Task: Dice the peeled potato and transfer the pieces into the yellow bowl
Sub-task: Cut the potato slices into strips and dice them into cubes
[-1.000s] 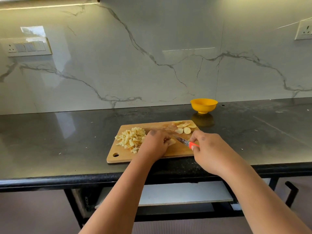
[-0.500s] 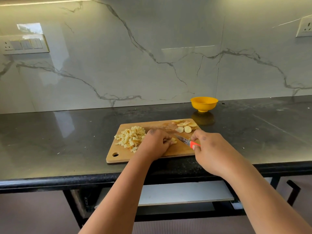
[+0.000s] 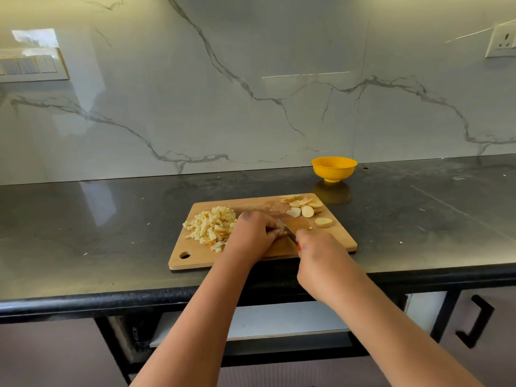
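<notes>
Left hand [image 3: 252, 236] curled over a hidden potato piece mid cutting board [image 3: 339, 237]; right hand [image 3: 321, 258] clamped round the knife [image 3: 290, 235]. Dice [image 3: 212, 228] heaped board-left, slices [image 3: 304, 208] far-right corner — yellow bowl [image 3: 334, 169] beyond.

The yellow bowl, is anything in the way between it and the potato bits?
Only the slices at the board's far right corner lie between the diced pile and the bowl. The counter between board and bowl looks bare.
</notes>
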Tool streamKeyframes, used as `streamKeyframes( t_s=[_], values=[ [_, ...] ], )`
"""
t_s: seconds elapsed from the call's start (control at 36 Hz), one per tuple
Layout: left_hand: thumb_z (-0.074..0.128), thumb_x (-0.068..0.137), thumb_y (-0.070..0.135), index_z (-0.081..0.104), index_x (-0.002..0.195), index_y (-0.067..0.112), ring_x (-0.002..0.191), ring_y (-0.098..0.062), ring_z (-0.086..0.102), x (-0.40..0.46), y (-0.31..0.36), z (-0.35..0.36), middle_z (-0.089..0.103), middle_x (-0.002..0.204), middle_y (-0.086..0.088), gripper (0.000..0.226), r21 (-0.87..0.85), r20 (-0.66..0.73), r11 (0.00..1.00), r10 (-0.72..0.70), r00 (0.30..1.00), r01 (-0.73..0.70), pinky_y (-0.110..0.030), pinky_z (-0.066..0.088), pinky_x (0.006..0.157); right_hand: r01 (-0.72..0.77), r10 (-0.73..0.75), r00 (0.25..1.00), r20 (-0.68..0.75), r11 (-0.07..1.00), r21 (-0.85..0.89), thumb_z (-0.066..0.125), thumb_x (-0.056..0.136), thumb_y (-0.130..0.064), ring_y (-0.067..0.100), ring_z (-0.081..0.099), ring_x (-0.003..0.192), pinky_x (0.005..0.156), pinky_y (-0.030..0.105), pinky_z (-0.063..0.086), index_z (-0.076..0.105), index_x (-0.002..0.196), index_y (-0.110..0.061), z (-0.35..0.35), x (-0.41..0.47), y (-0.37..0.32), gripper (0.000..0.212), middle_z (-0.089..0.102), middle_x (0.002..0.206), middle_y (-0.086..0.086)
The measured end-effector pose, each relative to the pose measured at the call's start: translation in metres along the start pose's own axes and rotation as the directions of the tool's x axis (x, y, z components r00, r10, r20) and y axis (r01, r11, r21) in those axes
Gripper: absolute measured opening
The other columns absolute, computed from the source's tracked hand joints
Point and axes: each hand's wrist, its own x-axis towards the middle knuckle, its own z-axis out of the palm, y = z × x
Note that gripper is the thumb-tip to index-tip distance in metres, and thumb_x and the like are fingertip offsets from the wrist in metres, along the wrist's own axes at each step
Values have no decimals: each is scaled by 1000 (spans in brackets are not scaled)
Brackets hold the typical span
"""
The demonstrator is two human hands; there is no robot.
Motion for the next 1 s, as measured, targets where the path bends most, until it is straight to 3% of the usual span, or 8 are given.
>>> streamKeyframes(
  t_s=[0.14, 0.25, 0.36, 0.53, 0.72, 0.83, 0.92, 1.0],
  values=[
    [69, 91, 29, 76, 108, 17, 99, -12, 64, -3, 0, -1, 74, 106, 3, 22, -54, -20, 998, -39, 999, 38, -25, 50, 92, 24, -21, 998, 61, 998, -52, 55, 91, -7, 10, 51, 73, 52, 19, 36, 52, 111, -23, -29, -19, 15, 26, 49, 87, -4],
    [68, 92, 31, 75, 112, 18, 98, -11, 63, -5, 1, -1, 74, 108, 2, 25, -39, 0, 998, -55, 998, 55, -25, 50, 91, 52, -53, 998, -23, 999, -16, 53, 97, -19, 5, 48, 69, 49, 18, 31, 51, 113, -28, -39, -18, 25, 19, 50, 92, -5],
    [67, 92, 30, 73, 115, 17, 104, -12, 62, -5, -1, -3, 72, 115, 3, 27, -41, 8, 997, -62, 998, 63, -23, 48, 93, 47, -44, 992, -118, 999, 25, 55, 97, -19, 6, 47, 66, 47, 19, 29, 48, 112, -22, -32, -9, 23, 17, 50, 94, 0],
    [68, 92, 28, 76, 107, 17, 90, -8, 62, -7, -2, -2, 74, 103, 3, 21, -28, -21, 998, -58, 998, 57, -17, 45, 81, 51, -50, 994, -96, 999, 8, 56, 96, -19, 9, 50, 75, 51, 18, 34, 46, 116, -20, -13, -6, 18, 23, 50, 96, -1],
    [67, 93, 29, 76, 109, 18, 85, -6, 59, -3, -4, 0, 74, 103, 4, 21, -25, -25, 999, -49, 999, 48, -17, 44, 77, 33, -32, 995, -94, 999, 10, 58, 95, -16, 12, 55, 85, 58, 18, 42, 45, 119, -20, -9, -4, 13, 27, 56, 104, 1],
    [67, 93, 26, 79, 102, 18, 87, -11, 64, -3, -5, 1, 75, 97, 4, 17, -14, -28, 999, -38, 999, 38, -24, 52, 82, 18, -13, 994, -107, 999, 41, 58, 93, -12, 12, 55, 78, 55, 18, 38, 45, 105, -22, 1, -1, 9, 20, 52, 91, -3],
    [68, 92, 25, 79, 99, 17, 85, -13, 64, -3, -5, 1, 75, 94, 2, 15, -23, -29, 999, -39, 999, 38, -24, 50, 81, 9, -4, 992, -129, 999, 38, 57, 93, -11, 12, 55, 72, 56, 21, 45, 44, 95, -24, 13, 1, 3, 19, 51, 83, -4],
    [69, 91, 25, 78, 99, 18, 88, -12, 64, -3, -5, 0, 74, 95, 3, 14, -44, -24, 998, -43, 999, 42, -22, 48, 82, 25, -22, 991, -132, 999, 25, 57, 92, -11, 12, 52, 69, 51, 18, 37, 43, 92, -25, 15, 5, 2, 19, 48, 78, -7]
  ],
)
